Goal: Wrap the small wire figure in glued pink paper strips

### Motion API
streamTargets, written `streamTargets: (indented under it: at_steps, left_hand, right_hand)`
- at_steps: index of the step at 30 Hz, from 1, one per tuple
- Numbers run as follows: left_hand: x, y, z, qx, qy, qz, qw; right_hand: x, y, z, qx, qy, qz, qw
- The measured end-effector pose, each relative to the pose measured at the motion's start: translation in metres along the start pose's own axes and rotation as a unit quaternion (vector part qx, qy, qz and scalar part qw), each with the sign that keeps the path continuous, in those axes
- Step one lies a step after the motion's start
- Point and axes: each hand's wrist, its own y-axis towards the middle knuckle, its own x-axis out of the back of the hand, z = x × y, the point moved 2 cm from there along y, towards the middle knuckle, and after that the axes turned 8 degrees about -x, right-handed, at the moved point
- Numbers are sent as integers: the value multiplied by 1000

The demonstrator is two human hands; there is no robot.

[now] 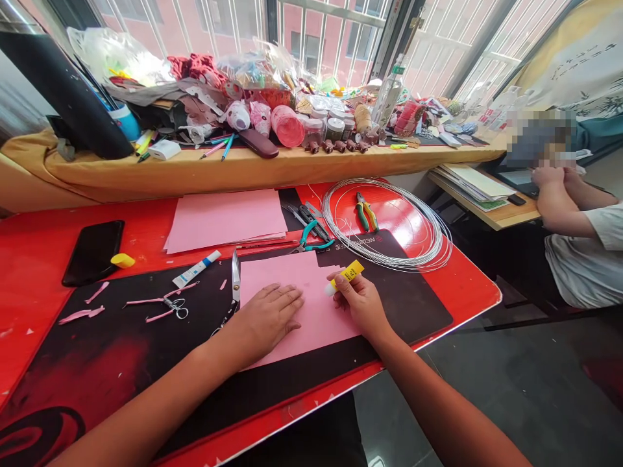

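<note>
My left hand (272,316) lies flat on a pink sheet of paper (321,331), fingers stretched out. In my right hand (361,303) is a yellow glue stick (351,269), its pale open end tilted down toward the sheet's right part. Whether that end touches the paper I cannot tell. Left of the sheet lie scissors (236,279), partly hidden by my left hand and forearm. The glue stick's yellow cap (122,261) rests farther left, near a black phone (93,251). A pink-wrapped wire figure (168,305) and a small white-and-blue tube (197,269) are on the dark mat (195,363).
Behind the sheet are a pink paper stack (224,220), teal pliers (311,240), a coil of silvery wire (438,243) and green-yellow pliers (366,213). A cluttered window ledge (165,174) borders the red table (474,292). Another person (584,240) sits at right.
</note>
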Motion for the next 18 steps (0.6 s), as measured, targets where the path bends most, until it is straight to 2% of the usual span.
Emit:
streamTargets:
  at_steps: [4,10,14,18]
  left_hand:
    - [6,-13,8,12,-8,-13,1000]
    - [10,-21,5,50,14,-50,997]
    - [11,-21,5,75,7,-54,996]
    - [9,-19,5,79,-9,-49,996]
  right_hand:
    - [-2,0,2,-3,-19,3,1000]
    - [-7,3,7,-17,-35,31,999]
    - [-18,8,14,10,-62,50,997]
    - [-34,15,16,44,-119,102,987]
